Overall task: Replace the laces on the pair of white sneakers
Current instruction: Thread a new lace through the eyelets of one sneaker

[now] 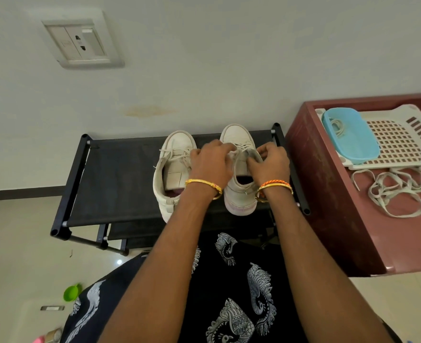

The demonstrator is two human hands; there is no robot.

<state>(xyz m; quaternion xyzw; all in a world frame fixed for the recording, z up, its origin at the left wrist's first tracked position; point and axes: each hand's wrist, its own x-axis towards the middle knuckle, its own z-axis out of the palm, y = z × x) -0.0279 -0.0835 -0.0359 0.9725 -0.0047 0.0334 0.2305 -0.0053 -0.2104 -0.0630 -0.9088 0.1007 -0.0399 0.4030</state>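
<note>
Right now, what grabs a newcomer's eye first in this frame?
Both hands, the left hand and right hand, pinching the lace on the right sneaker, which stands beside the left sneaker on the black rack. To the right, loose laces lie tangled on the maroon table, near a blue tub.

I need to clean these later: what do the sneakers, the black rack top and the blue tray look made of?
Sneakers: likely smooth leather or synthetic, matte with scuffs. Black rack top: apparently woven fabric, dull and slightly sagging. Blue tray: plastic, smooth with moulded rim.

Pale wall (229, 58), maroon cabinet (328, 194)
</note>
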